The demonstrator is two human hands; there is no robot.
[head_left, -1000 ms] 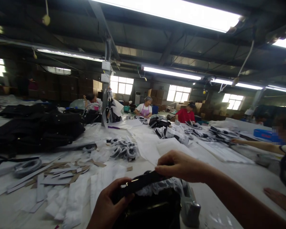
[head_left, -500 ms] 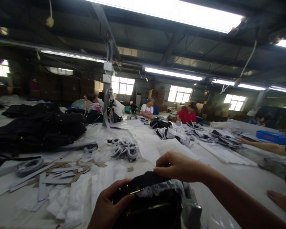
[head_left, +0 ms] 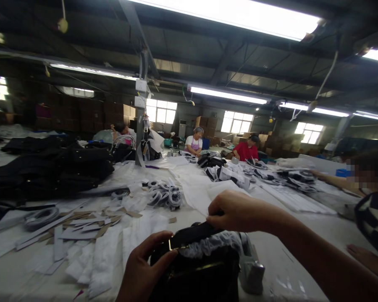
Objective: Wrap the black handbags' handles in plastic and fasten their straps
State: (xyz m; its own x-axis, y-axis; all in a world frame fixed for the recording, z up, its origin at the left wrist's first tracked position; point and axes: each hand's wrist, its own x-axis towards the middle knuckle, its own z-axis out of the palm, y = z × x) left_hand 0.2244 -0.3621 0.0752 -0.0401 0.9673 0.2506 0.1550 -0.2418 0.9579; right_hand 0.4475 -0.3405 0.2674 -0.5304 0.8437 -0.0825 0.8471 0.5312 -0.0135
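Observation:
A black bag (head_left: pixel 198 277) with gold-coloured metal trim is upright at the table's front edge, directly before me. Crumpled translucent plastic (head_left: pixel 208 245) bulges from its top opening. My left hand (head_left: pixel 151 258) pinches the bag's left upper corner, thumb and fingers around a gold metal buckle (head_left: pixel 174 243). Above the opening, my right hand (head_left: pixel 228 212) is closed on a black strap (head_left: pixel 197 233) that runs down to the buckle. Just right of the bag stands a grey tape dispenser-like object (head_left: pixel 252 268), partly hidden behind it.
Black bags (head_left: pixel 50 163) are heaped at the left. Cardboard and paper strips (head_left: pixel 82 228) lie left of my hands, with coiled grey-wrapped straps (head_left: pixel 166 195) beyond. A co-worker (head_left: pixel 371 209) leans in at the right. Others work across the table near a metal post (head_left: pixel 140 138).
My right hand has risen slightly, drawing the strap up and straighter. More of the gold buckle shows by my left hand. The co-worker at right has leaned further into view.

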